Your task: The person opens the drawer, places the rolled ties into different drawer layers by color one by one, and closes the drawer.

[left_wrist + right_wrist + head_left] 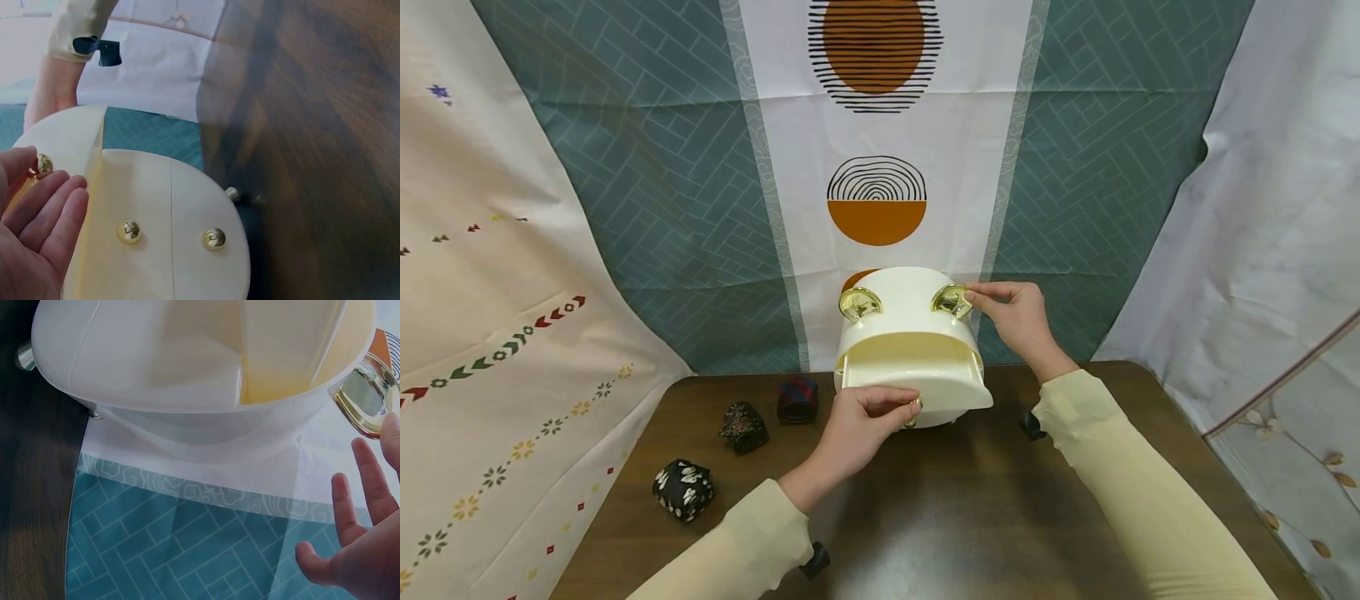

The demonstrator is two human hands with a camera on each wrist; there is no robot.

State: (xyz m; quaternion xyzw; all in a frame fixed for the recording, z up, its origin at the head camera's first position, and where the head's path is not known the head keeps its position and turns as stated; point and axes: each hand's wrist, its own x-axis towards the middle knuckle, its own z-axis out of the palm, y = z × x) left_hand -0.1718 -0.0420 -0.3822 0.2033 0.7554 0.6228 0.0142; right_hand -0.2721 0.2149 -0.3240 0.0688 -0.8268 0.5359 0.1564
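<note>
A cream-coloured cabinet (906, 287) with rounded sides stands at the back of the table, two round gold ears on its top. Its top drawer (958, 396) is pulled out towards me. My left hand (853, 429) pinches the small gold knob (44, 164) on that drawer between thumb and forefinger; the other fingers lie below it. With thumb and fingertips, my right hand (1018, 318) grips the outer edge of the right gold ear (950, 299). Two lower drawer fronts, each with a gold knob (129, 232), are closed in the left wrist view.
Left of the cabinet lie three rolled neckties on the brown table (955, 517): a red-and-blue one (797, 400), a dark patterned one (744, 427) and a black one with white flowers (683, 490). Patterned cloth (880, 125) hangs right behind the cabinet.
</note>
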